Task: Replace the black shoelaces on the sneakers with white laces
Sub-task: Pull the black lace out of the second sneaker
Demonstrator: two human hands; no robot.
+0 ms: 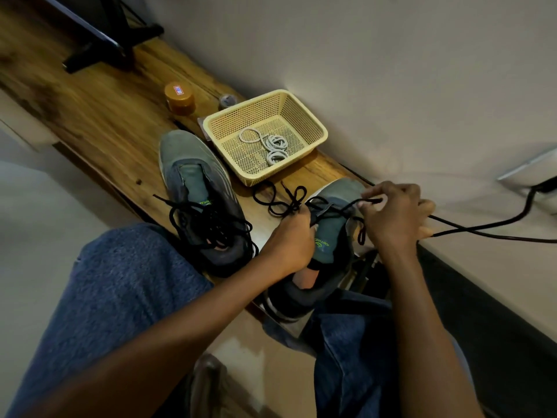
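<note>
Two grey sneakers lie on a wooden bench (99,116). The left sneaker (196,188) has a loose black lace (211,224) piled over its opening. My left hand (289,239) grips the tongue side of the right sneaker (334,236). My right hand (391,215) pinches the black lace (369,202) of that sneaker and pulls it up from the eyelets. A slack loop of this lace (283,200) lies on the wood between the shoes. Coiled white laces (271,146) sit in a cream plastic basket (310,122) behind the shoes.
An orange-lidded jar (180,98) and a small tape roll (227,100) stand behind the basket. A black stand (111,40) sits at the bench's far end. A black cable (497,227) runs along the right, next to the wall. My knees in blue jeans are below.
</note>
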